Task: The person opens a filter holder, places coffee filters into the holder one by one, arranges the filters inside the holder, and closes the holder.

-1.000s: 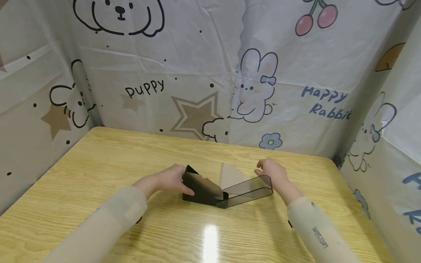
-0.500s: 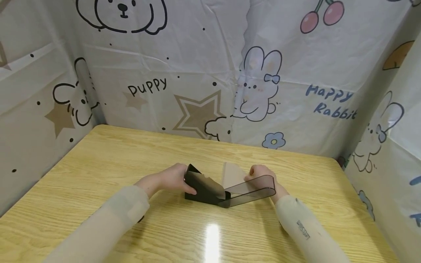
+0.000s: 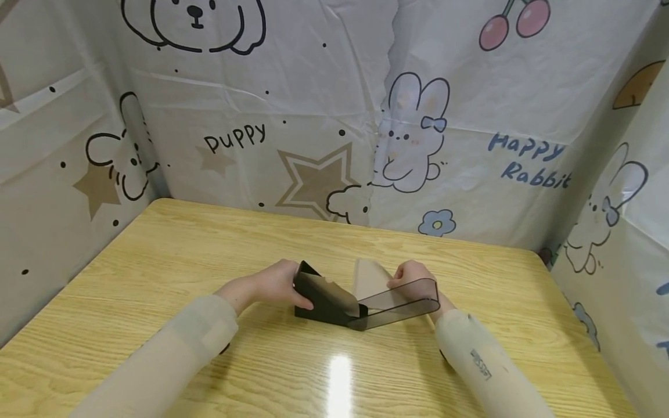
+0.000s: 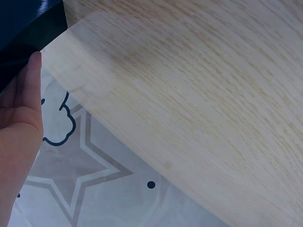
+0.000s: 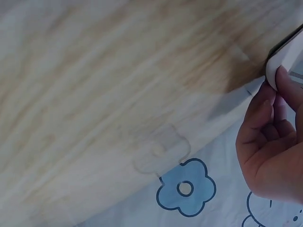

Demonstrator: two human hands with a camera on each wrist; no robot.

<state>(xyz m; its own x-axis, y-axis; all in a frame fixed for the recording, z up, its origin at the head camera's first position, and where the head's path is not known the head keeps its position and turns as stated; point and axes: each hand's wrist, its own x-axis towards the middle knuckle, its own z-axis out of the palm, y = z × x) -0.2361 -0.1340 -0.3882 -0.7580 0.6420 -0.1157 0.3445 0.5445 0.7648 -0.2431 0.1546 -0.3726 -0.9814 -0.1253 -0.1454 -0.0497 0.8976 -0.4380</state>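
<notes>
In the head view, a black holder is being gripped at its ten o'clock end by the left hand, thumb across the near side. Brown papers are being contained in it, and its smoky clear lid is being shown open toward three o'clock. Toward two o'clock, a fan-shaped paper is being held at its right side by the right hand; whether the holder is being touched by it cannot be told. A broad stretch of wood-grain table is being left toward six o'clock, a narrower strip toward twelve, where its far edge is being met by a printed curtain.

In the left wrist view, the holder's edge is being touched by fingers toward ten o'clock.

In the right wrist view, the paper's rim is being pinched between thumb and fingertips toward two o'clock.
</notes>
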